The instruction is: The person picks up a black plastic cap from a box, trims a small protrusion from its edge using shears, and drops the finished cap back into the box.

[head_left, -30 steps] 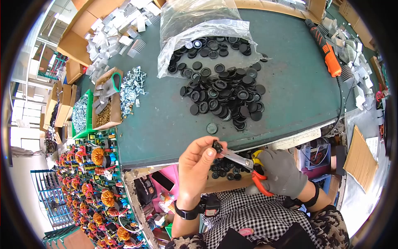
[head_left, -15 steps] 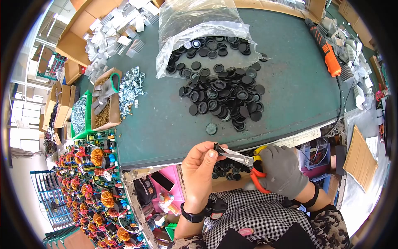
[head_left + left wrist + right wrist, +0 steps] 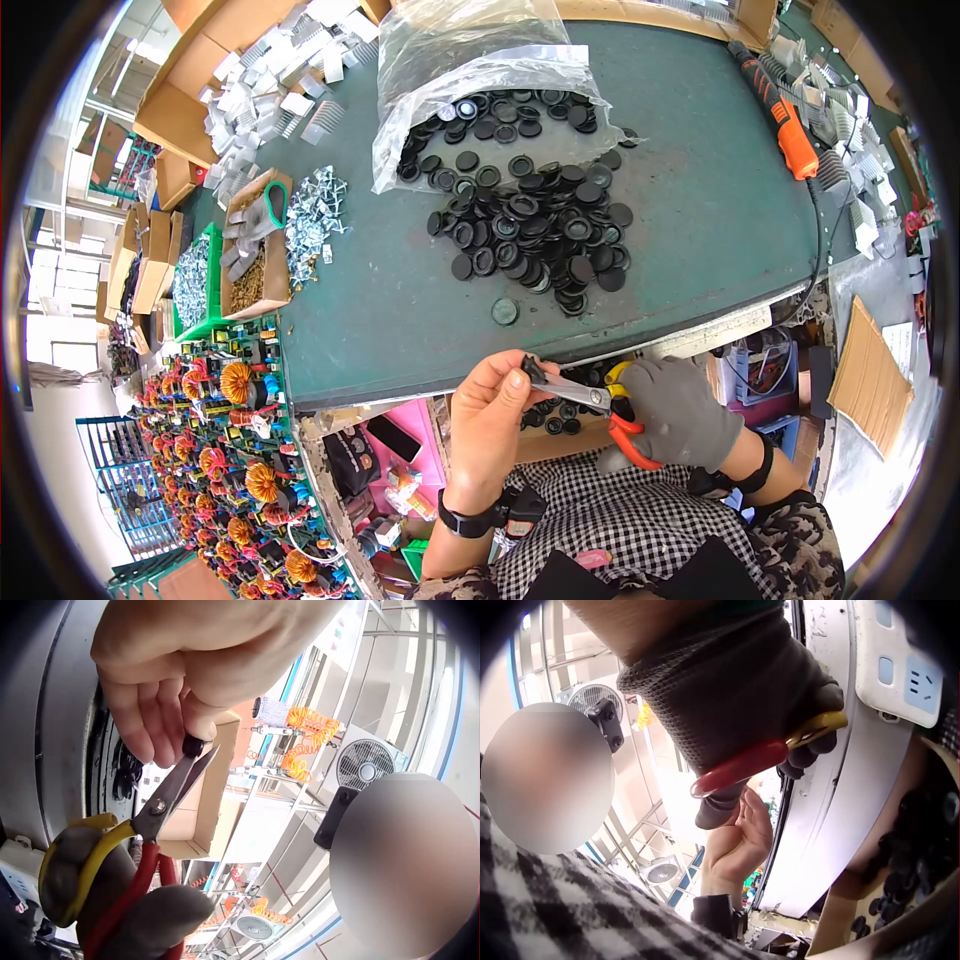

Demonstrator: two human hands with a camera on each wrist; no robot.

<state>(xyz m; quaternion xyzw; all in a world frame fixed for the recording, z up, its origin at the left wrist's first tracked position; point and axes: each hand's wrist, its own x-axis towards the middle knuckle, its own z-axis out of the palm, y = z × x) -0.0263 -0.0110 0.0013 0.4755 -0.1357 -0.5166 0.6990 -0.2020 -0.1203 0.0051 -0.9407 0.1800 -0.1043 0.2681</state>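
My bare left hand pinches a small black piece between thumb and fingers, just past the table's front edge. In the left wrist view the scissors' blades stand parted, with their tips against the black piece. The gloved right hand grips the scissors by their red and yellow handles. In the right wrist view the glove is wrapped about the red handle. A pile of black round caps lies on the green table, with one greenish cap nearer the front.
A clear plastic bag with caps lies behind the pile. Metal clips, a green bin and circuit boards are at the left. An orange-black tool lies right. Below the edge, a box holds more caps.
The left hand has shifted slightly right and down since half a second ago, staying on the black piece. The scissors' blades looked more parted then. The table view has shifted slightly.
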